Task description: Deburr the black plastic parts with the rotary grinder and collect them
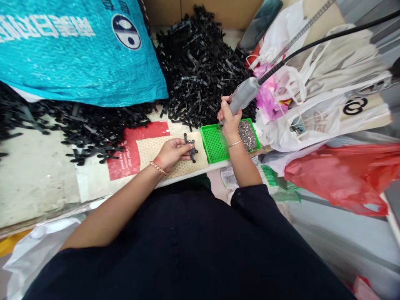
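Observation:
My left hand (171, 153) pinches a small black plastic part (190, 149) and presses it down on a beige perforated mat (156, 150). My right hand (229, 118) is wrapped round a grey electric screwdriver (245, 95) with a black cable running up to the right. Its tip points down over a green tray (215, 143) that holds a heap of small silver screws (248, 134).
A big pile of black plastic parts (200, 62) fills the back of the bench and spreads left. A blue woven sack (78, 50) lies over it at the left. White plastic bags (312, 83) and a red bag (337, 175) crowd the right side.

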A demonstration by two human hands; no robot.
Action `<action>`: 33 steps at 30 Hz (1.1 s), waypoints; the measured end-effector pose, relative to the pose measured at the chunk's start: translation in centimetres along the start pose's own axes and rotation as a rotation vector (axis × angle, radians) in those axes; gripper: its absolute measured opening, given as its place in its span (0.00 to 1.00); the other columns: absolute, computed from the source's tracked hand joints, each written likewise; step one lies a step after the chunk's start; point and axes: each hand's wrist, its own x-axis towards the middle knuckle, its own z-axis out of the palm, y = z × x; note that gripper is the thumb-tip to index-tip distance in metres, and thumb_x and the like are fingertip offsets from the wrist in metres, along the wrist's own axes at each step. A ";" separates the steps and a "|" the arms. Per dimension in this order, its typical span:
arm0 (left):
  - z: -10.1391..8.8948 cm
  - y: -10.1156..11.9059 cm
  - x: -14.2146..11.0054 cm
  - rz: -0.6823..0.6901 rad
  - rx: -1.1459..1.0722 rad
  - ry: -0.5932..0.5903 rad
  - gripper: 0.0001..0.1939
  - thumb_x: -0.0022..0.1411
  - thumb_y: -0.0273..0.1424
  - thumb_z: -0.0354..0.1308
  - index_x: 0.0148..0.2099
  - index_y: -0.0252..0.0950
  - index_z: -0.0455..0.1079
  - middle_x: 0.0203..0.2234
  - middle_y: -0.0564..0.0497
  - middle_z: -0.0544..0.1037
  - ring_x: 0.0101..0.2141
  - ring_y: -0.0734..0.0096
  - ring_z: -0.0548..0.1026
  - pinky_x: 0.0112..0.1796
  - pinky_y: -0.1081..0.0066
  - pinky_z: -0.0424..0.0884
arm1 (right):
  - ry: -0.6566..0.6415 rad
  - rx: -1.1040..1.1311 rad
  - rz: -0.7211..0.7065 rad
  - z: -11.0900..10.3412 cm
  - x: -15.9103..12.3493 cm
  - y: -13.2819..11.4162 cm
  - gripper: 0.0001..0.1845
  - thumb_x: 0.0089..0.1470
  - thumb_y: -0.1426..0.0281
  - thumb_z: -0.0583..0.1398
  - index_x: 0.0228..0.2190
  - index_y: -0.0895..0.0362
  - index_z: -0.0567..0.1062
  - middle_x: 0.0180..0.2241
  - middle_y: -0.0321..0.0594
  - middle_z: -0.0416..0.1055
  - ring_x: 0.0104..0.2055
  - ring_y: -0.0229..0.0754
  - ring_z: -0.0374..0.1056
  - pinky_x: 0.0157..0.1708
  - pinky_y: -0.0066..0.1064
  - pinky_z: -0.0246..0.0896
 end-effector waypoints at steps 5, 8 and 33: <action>-0.1 -0.2 0.1 0.001 0.002 -0.002 0.13 0.60 0.24 0.74 0.32 0.32 0.71 0.28 0.47 0.83 0.25 0.73 0.81 0.30 0.75 0.79 | -0.041 -0.013 -0.007 -0.1 0.0 0.4 0.22 0.51 0.49 0.68 0.40 0.50 0.75 0.32 0.37 0.68 0.30 0.43 0.71 0.25 0.37 0.71; 0.1 -0.2 0.1 -0.003 -0.002 0.014 0.12 0.61 0.23 0.73 0.32 0.32 0.71 0.27 0.48 0.83 0.25 0.74 0.80 0.31 0.75 0.79 | -0.076 -0.017 -0.015 -0.4 0.0 0.8 0.23 0.51 0.47 0.67 0.41 0.49 0.74 0.33 0.39 0.67 0.34 0.47 0.73 0.27 0.39 0.73; 0.4 0.4 -0.2 -0.030 -0.021 0.026 0.12 0.64 0.20 0.70 0.31 0.31 0.71 0.25 0.47 0.83 0.25 0.74 0.81 0.30 0.75 0.79 | 0.087 0.119 -0.082 1.1 -1.6 -4.1 0.24 0.53 0.47 0.67 0.41 0.51 0.72 0.18 0.19 0.48 0.17 0.31 0.48 0.20 0.27 0.51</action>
